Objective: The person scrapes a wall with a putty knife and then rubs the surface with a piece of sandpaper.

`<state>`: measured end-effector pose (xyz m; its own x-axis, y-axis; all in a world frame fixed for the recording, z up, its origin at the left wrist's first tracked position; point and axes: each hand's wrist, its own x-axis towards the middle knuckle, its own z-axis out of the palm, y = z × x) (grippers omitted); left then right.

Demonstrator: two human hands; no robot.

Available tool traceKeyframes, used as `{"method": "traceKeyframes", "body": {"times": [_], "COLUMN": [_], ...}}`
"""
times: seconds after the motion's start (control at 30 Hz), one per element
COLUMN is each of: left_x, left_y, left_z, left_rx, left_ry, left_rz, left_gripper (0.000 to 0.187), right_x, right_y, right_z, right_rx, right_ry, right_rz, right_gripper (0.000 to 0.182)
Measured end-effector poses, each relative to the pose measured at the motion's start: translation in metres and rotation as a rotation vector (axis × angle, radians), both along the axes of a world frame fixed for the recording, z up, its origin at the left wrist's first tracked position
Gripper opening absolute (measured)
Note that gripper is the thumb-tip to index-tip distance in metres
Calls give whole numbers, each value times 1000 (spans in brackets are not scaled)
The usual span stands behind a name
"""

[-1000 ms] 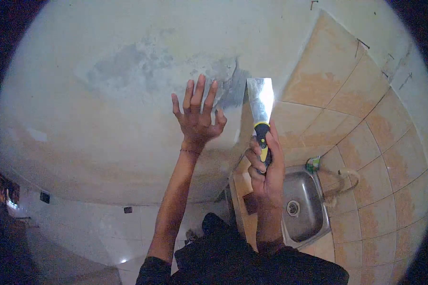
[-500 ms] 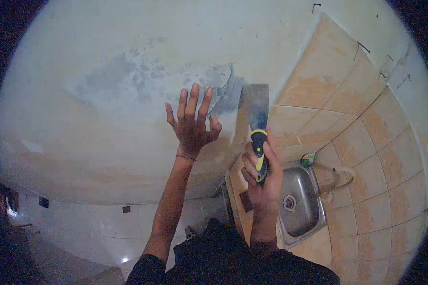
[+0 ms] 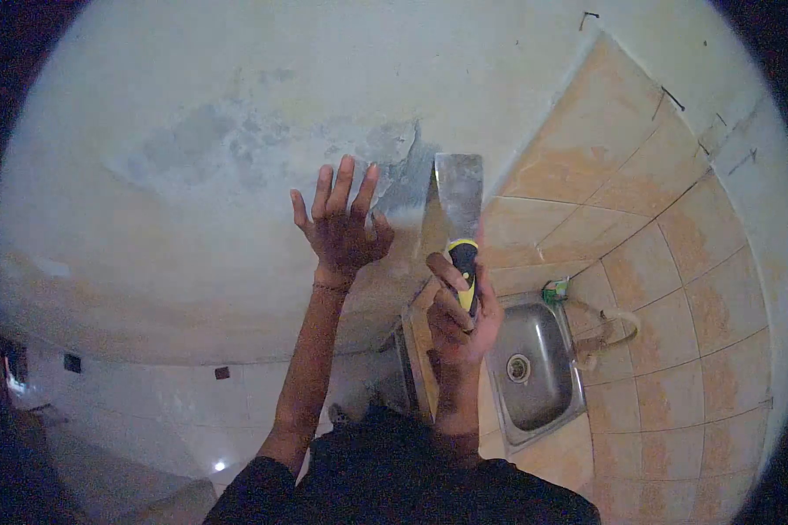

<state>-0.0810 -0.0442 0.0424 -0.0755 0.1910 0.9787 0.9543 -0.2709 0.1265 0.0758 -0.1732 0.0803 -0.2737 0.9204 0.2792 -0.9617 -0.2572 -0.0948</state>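
Observation:
My right hand (image 3: 464, 315) is wrapped round the black and yellow handle of a putty knife (image 3: 460, 188). The broad metal blade points up, overlapping the wall just right of the scraped grey patch (image 3: 403, 179). My left hand (image 3: 346, 232) has its fingers spread, palm toward the wall (image 3: 149, 262), over the lower edge of the damaged area. Bare grey and whitish plaster (image 3: 228, 140) stretches to the left of that hand, with a ragged paint edge near the dark patch.
A steel sink (image 3: 543, 367) is set in the counter below my right arm. Behind it stand a curved tap (image 3: 617, 328) and a small green item (image 3: 554, 289). Orange-toned tiles (image 3: 665, 297) cover the right wall, with nails (image 3: 672, 98) above them.
The view has shifted slightly. My right fingers have moved on the handle, and the blade sits a little further left and turned, catching more light. My left hand stays spread, slightly left.

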Motion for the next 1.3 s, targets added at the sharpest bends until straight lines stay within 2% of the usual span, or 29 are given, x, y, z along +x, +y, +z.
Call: {"method": "traceKeyframes", "body": {"times": [0.07,0.17,0.37,0.47,0.67,0.77,0.87,0.97,1.07,1.3], "left_x": [-1,-2,-1,-3,-2,-4,-4,-4,-3,1], "left_y": [-3,0,2,3,5,6,7,5,4,8], "left_z": [0,1,0,-5,-7,-9,-9,-12,-6,-7], "left_rx": [-28,-18,-54,-72,-66,-51,-67,-66,-20,38], "left_ry": [8,8,-4,4,-24,-22,-19,-22,-28,-50], "left_rz": [5,-2,-6,13,-18,-29,-24,-38,-38,-34], "left_gripper": [52,51,49,49,53,53,52,50,49,49], "right_x": [0,-13,-7,-6,-13,-14,-10,-4,-12,-11], "right_y": [4,-10,-5,-10,-6,-13,-8,-12,-15,-14], "right_z": [-5,17,11,9,19,22,22,13,28,19], "right_rx": [77,-121,-131,-202,-187,-299,-219,-244,-235,-212], "right_ry": [-243,-411,-222,-284,-230,-301,-175,-312,-242,-241], "right_rz": [-119,-341,-250,-227,-218,-279,-188,-188,-223,-168], "right_gripper": [22,23,22,24,26,26,27,27,27,26]}}
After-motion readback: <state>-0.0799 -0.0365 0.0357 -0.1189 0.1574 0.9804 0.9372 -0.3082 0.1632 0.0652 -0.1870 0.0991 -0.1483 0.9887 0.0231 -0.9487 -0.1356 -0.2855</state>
